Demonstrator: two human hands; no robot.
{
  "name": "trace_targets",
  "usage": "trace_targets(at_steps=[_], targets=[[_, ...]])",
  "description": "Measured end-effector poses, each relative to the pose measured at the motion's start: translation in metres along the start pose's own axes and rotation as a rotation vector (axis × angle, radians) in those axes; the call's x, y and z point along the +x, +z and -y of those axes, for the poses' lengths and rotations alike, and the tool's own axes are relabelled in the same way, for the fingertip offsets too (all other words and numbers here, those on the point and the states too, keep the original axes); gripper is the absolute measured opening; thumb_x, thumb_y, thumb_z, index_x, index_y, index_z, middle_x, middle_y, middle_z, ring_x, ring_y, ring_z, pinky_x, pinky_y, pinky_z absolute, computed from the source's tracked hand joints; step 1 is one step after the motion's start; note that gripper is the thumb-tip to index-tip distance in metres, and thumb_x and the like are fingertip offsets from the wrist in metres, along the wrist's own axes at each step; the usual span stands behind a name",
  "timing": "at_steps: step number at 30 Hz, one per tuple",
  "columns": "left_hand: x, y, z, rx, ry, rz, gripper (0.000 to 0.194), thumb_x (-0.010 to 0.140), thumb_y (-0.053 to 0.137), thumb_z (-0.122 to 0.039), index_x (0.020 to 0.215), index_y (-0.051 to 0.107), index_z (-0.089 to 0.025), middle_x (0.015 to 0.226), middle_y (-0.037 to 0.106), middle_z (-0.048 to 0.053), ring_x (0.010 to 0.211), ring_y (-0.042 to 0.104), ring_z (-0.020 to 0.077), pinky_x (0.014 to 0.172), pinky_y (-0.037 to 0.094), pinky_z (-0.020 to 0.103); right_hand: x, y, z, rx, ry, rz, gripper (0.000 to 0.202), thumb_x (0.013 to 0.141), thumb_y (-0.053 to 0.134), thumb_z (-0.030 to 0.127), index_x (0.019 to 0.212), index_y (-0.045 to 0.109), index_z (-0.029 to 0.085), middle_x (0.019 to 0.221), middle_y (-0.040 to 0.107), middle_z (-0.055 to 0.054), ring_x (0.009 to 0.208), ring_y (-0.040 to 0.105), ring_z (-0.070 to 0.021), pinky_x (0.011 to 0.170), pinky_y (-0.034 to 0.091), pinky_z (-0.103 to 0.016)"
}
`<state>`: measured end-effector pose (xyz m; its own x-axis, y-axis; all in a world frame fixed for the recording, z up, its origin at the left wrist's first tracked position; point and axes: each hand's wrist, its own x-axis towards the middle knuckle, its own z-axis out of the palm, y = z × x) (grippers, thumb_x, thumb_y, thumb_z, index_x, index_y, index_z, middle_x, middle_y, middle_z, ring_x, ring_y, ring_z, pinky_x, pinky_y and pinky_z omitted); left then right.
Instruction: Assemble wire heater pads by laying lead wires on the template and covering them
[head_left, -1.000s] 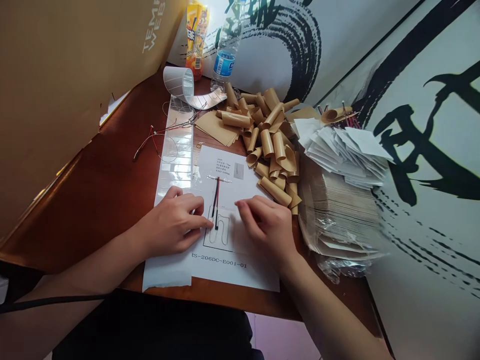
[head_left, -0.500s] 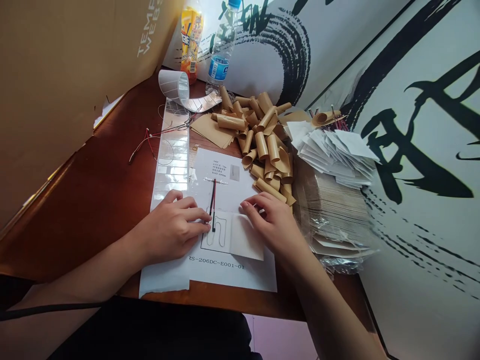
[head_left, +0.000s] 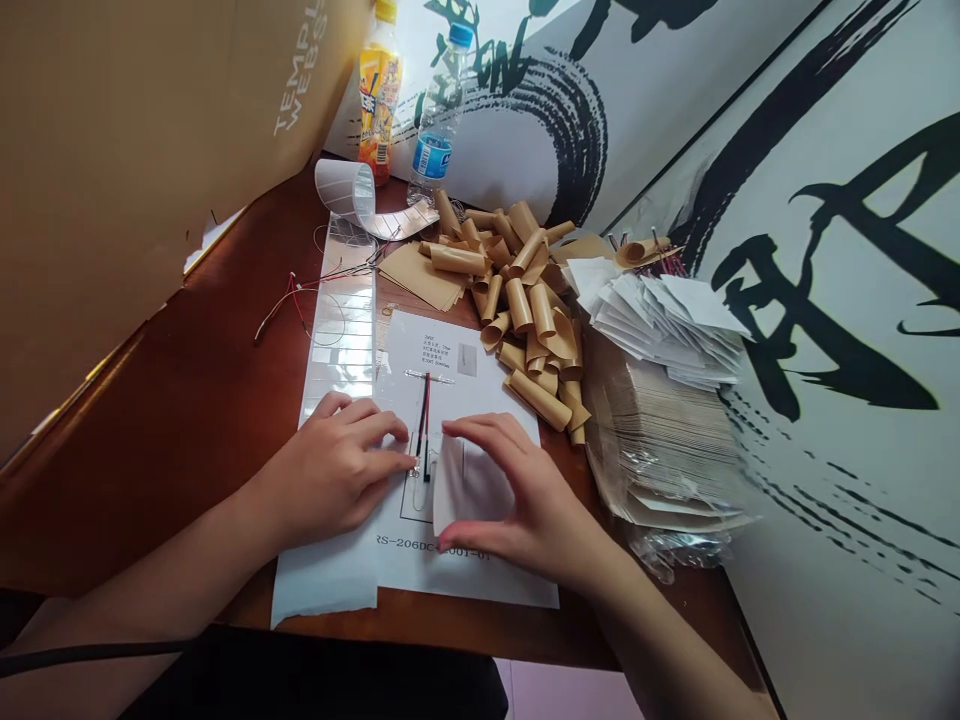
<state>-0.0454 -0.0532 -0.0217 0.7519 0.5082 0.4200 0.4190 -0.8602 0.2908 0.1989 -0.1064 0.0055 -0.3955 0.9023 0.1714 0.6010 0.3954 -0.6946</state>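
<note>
A printed instruction sheet (head_left: pixel 510 585) lies on the table, with a drawn square on it. Dark and red wires (head_left: pixel 426 425) run down over it from a strip of clear tape into the square, where a thin looped wire shows. My left hand (head_left: pixel 341 470) rests at the left of the square, fingers apart, one fingertip touching down beside the wires. My right hand (head_left: pixel 525 480) holds a small white square sheet (head_left: pixel 448 490) by its edges between thumb and fingers. This sheet is tilted up over the right part of the square, apart from my left hand.
A label strip (head_left: pixel 341 330) runs along the left side, with loose wires (head_left: pixel 292 290) near it. Brown paper rolls (head_left: pixel 517 300) are piled behind. White sheets (head_left: pixel 652 320) top a tall stack (head_left: pixel 667 430) at the right. Two bottles (head_left: pixel 431 150) stand at the back, and a cardboard box (head_left: pixel 150 150) rises at left.
My right hand has moved left and raised the white square sheet from lying flat to tilted up. The left hand stays by the wires. The whole view has shifted slightly down.
</note>
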Motion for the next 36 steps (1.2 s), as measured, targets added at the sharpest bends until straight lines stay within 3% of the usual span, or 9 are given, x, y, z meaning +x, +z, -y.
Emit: trace_targets(at_steps=[3,7,10,14,19,28,36], targets=[[0.001,-0.002,0.001,-0.018,-0.062,-0.064,0.025,0.091,0.051,-0.010,0.102,0.072,-0.018,0.099,0.071,0.005,0.091,0.062,0.0184,0.083,0.040,0.036,-0.002,0.010,-0.003,-0.128,-0.078,0.044,0.085,0.073,0.084,0.051,0.145,0.046,0.027,0.130,0.061,-0.013,0.121,0.057,-0.0316,0.099,0.052,-0.050],[0.002,-0.004,0.002,-0.010,-0.148,-0.108,0.022,0.094,0.051,-0.014,0.098,0.073,-0.017,0.098,0.073,0.003,0.090,0.064,0.0184,0.083,0.041,0.036,-0.002,0.017,-0.002,-0.250,-0.114,0.073,0.066,0.083,0.076,0.041,0.141,0.049,0.024,0.133,0.060,-0.015,0.120,0.057,-0.0321,0.097,0.051,-0.051],[0.001,-0.003,0.002,-0.052,-0.162,-0.075,0.023,0.095,0.050,-0.015,0.097,0.073,-0.018,0.099,0.074,0.001,0.090,0.065,0.0170,0.086,0.040,0.037,-0.002,0.018,0.000,-0.314,-0.142,0.090,0.055,0.087,0.071,0.035,0.136,0.053,0.019,0.134,0.059,-0.018,0.120,0.056,-0.0327,0.096,0.050,-0.052],[0.001,-0.002,0.000,-0.094,-0.156,-0.026,0.022,0.094,0.052,-0.015,0.099,0.073,-0.019,0.100,0.074,0.000,0.094,0.064,0.0171,0.091,0.036,0.038,-0.001,0.018,0.001,-0.347,-0.145,0.109,0.056,0.087,0.068,0.036,0.137,0.053,0.016,0.134,0.060,-0.018,0.120,0.054,-0.0327,0.095,0.049,-0.052],[0.002,-0.004,-0.002,-0.128,-0.163,0.007,0.018,0.093,0.061,-0.030,0.103,0.072,-0.020,0.107,0.075,0.000,0.099,0.064,0.0181,0.098,0.031,0.039,0.000,0.019,0.001,-0.362,-0.134,0.117,0.054,0.086,0.068,0.036,0.133,0.057,0.014,0.134,0.062,-0.018,0.119,0.053,-0.0336,0.095,0.048,-0.054],[0.001,-0.003,0.000,-0.092,-0.103,0.089,0.042,0.085,0.072,-0.049,0.115,0.068,-0.020,0.121,0.072,0.003,0.110,0.061,0.0240,0.097,0.027,0.042,-0.001,0.021,0.003,-0.399,-0.117,0.123,0.056,0.087,0.066,0.037,0.135,0.056,0.012,0.136,0.061,-0.018,0.120,0.052,-0.0341,0.096,0.046,-0.053],[0.003,-0.003,-0.004,0.009,-0.080,0.117,0.027,0.094,0.058,-0.031,0.116,0.069,-0.020,0.121,0.070,0.004,0.110,0.059,0.0237,0.092,0.030,0.042,-0.001,0.025,-0.005,-0.472,-0.074,0.083,0.044,0.093,0.064,0.036,0.134,0.058,0.020,0.131,0.059,-0.015,0.116,0.051,-0.0319,0.095,0.049,-0.050]])
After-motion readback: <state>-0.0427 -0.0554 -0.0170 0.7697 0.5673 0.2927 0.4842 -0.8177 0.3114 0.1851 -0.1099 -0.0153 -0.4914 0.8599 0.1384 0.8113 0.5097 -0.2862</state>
